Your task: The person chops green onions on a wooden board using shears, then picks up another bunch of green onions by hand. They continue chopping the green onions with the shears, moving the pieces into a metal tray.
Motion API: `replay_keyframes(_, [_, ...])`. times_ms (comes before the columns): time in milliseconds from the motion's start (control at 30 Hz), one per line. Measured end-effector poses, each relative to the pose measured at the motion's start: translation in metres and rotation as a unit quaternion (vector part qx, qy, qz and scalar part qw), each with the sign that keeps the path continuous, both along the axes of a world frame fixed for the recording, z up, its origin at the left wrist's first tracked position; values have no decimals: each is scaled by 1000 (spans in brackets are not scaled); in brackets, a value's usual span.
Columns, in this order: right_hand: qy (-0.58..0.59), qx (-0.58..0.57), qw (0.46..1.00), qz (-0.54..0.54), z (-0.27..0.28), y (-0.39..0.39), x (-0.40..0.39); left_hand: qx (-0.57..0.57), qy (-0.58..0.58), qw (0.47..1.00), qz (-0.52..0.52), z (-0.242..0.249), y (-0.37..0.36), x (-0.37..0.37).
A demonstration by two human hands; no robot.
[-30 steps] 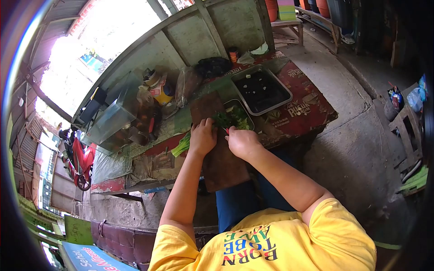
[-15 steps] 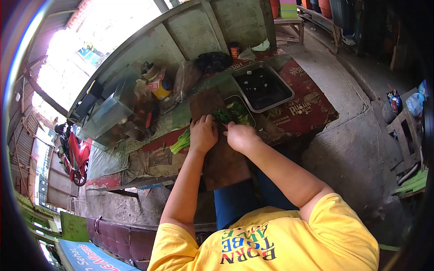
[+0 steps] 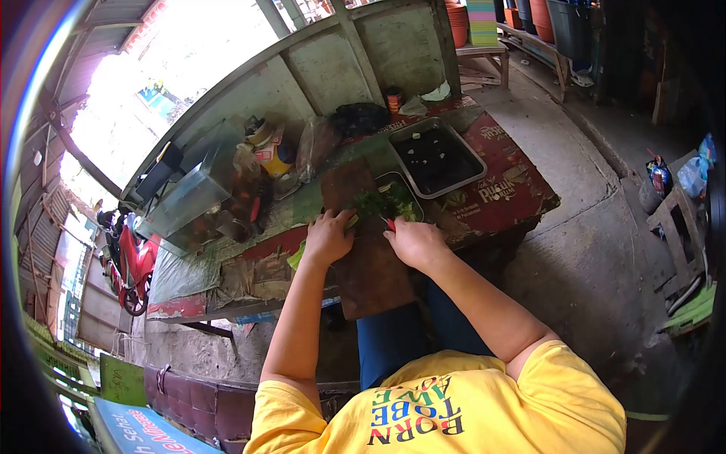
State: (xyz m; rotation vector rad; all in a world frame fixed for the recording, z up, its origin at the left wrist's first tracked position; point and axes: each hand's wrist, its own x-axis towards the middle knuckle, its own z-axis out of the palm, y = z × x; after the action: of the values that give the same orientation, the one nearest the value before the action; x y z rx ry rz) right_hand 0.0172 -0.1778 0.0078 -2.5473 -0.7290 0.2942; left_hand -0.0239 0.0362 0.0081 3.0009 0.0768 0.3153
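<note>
My left hand [image 3: 329,237] is closed around a bunch of green leafy stalks [image 3: 296,257], whose pale ends stick out to its left. A long brown wooden board [image 3: 372,280] lies under both hands and reaches over the table's front edge. My right hand [image 3: 416,242] grips a knife by its red handle [image 3: 391,225]; the blade is hard to make out. Cut greens [image 3: 370,204] lie on the board beyond the hands, beside a small tray [image 3: 420,213] that holds more greens.
A large metal tray [image 3: 478,175] of dark liquid with pale bits stands at the back right. Behind on the left are a glass case [image 3: 181,216], a yellow package [image 3: 276,160] and a black bag [image 3: 359,119]. A low wall [image 3: 318,68] closes off the table's far side.
My hands have moved slightly apart, the left one a little left and down, the right one to the right. The camera view has shifted slightly.
</note>
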Motion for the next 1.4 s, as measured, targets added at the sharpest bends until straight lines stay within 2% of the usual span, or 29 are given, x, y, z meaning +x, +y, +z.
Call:
replay_keyframes(267, [-11, -13, 1000, -5, -22, 46, 32, -21, 10, 1000, -16, -1, 4, -10])
replay_keyframes(500, [32, -13, 998, -54, -22, 18, 28, -50, 52, 997, -39, 13, 6, -14])
replay_keyframes(600, [32, 9, 995, -92, -24, 1, 24, -59, 50, 995, -63, 13, 10, -15])
replay_keyframes(800, [-15, 111, 993, -37, -48, -20, 6, -96, -7, 994, -55, 1, 16, -13])
replay_keyframes(867, [186, 270, 944, -42, -30, -27, -8, -89, -18, 995, -40, -1, 14, -14])
replay_keyframes(900, [186, 270, 944, -42, -39, -27, -10, -76, -35, 996, -37, -4, 13, -13])
replay_keyframes(967, [234, 392, 890, 1, -60, -24, -10, -62, -53, 996, -33, -6, 12, -14])
replay_keyframes(1000, [234, 392, 890, 2, -59, -25, -10, -60, -57, 996, -32, -6, 12, -14])
replay_keyframes(1067, [338, 410, 847, 6, -54, -26, -8, -57, -61, 996, -30, -6, 12, -15])
replay_keyframes(1400, [384, 420, 820, 52, -58, -29, 17, -72, -70, 994, -39, -3, 11, -19])
